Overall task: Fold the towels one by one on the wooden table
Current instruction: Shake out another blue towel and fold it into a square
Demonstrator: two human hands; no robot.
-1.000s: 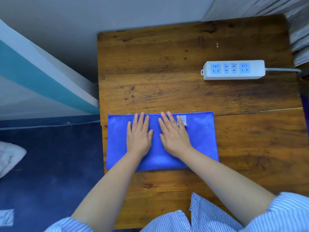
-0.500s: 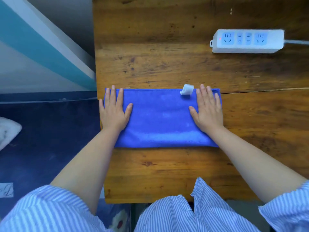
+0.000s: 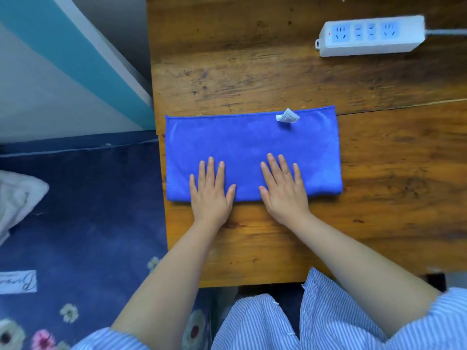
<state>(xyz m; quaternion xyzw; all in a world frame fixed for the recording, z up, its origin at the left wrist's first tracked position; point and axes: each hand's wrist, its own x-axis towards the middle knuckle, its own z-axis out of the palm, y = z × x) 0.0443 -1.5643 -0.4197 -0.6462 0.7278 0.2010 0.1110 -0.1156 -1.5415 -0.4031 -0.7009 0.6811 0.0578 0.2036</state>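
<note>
Currently both hands lie flat, fingers straight, gripping nothing: left hand (image 3: 210,192) and right hand (image 3: 283,189) side by side on the near edge of the blue towel (image 3: 252,145). Towel sits on the wooden counter (image 3: 278,79), long axis running left-right, extending past both hands and away from them. Care label (image 3: 287,116) at far edge, right-hand side. Next fold likely end-to-end; right end is nearer the right hand.
</note>
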